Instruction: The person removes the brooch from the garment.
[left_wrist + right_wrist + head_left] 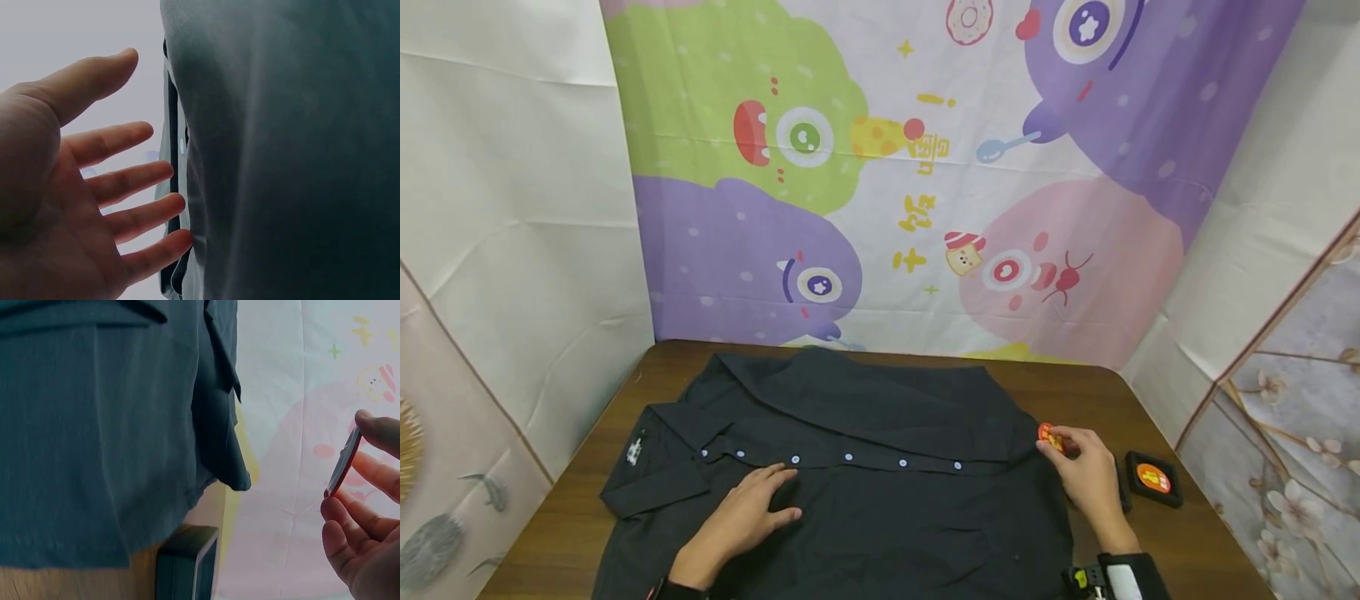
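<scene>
A black button shirt point(887, 525) lies spread on the table, with a row of pale buttons point(848, 457) across it. At its right edge my right hand point(1092, 477) pinches a round red badge point(1049, 436) with a yellow figure between thumb and fingers. Seen edge-on in the right wrist view, the badge point(344, 461) is a thin disc held apart from the cloth. My left hand point(741, 517) is over the shirt front, fingers extended near a button and holding nothing. The left wrist view shows that hand point(94, 194) with its fingers spread beside the fabric.
A black case point(1176, 495) with an orange round badge point(1153, 477) inside sits right of my right hand. Another dark case point(1123, 490) is partly hidden by that hand. The brown table point(1105, 392) meets a cartoon curtain point(910, 325) behind. A white mark point(636, 448) is on the left sleeve.
</scene>
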`<state>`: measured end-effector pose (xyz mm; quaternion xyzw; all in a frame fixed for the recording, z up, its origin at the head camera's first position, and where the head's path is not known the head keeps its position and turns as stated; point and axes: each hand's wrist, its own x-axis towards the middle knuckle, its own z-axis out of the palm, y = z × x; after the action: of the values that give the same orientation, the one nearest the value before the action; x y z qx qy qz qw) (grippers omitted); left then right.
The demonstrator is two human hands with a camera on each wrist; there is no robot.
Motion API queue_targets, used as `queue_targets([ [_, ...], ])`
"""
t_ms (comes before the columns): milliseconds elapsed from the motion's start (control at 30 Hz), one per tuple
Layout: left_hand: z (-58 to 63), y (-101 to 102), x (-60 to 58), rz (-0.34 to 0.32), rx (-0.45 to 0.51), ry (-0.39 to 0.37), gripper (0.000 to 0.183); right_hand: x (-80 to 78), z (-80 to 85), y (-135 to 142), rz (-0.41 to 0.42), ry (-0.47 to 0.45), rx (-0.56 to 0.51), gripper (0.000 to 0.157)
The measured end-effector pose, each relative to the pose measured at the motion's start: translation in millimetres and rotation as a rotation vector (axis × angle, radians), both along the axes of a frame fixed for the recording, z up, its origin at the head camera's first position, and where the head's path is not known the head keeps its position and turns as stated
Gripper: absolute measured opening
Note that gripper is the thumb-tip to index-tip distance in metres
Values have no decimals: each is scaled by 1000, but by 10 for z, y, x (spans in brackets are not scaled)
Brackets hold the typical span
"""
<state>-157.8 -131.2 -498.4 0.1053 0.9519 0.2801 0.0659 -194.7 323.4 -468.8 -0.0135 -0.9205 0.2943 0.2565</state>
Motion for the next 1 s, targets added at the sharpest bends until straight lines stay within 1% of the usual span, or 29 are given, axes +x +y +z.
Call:
queue_targets([
  [200, -12, -8, 9, -5, 9, 7, 54, 6, -25, 66, -7, -1, 5, 32],
  [533, -1, -8, -12, -6, 18, 16, 54, 18, 8, 169, -37, -26, 14, 32],
  [767, -9, 8, 1, -16, 26, 15, 54, 57, -46, 243, -36, -49, 62, 33],
  [833, 0, 1, 6, -14, 25, 1, 54, 67, -66, 264, -45, -58, 69, 33],
  [1000, 31, -25, -6, -13, 36, -7, 53, 61, -87, 320, -51, -63, 74, 33],
])
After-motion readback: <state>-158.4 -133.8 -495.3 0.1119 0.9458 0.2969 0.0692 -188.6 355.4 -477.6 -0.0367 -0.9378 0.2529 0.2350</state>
